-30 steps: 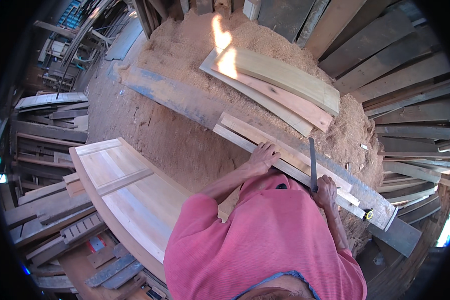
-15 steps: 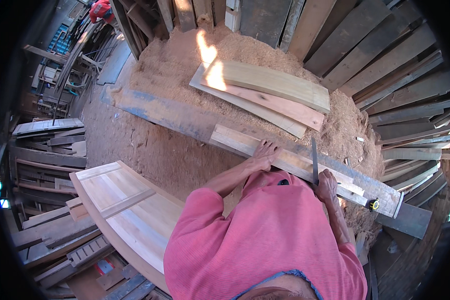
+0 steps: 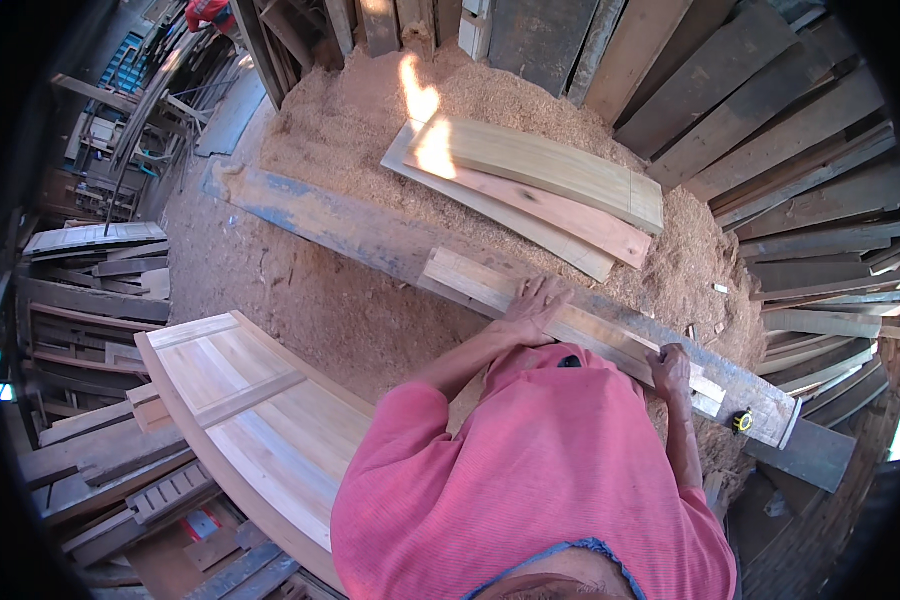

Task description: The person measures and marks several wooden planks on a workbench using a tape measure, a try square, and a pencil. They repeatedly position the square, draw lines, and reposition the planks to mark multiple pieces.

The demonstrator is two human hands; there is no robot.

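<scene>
At eight o'clock we see a pale panelled wooden piece [image 3: 245, 385]. From ten o'clock toward four o'clock runs a long blue-stained bench plank [image 3: 310, 210]. On it lie the light wood strips [image 3: 460, 272], side by side, from near the centre to four o'clock. At one o'clock we find three boards [image 3: 540, 170], overlapping on the sawdust. Near the centre, toward three o'clock, our left hand [image 3: 537, 305] is laid upon the strips, its fingers stretched out. Between three and four o'clock, our right hand [image 3: 673, 368] is at the strips with curled fingers; whether they grip something, we cannot tell. At four o'clock sits a yellow-and-black round object [image 3: 742, 421], beside the strips' end.
</scene>
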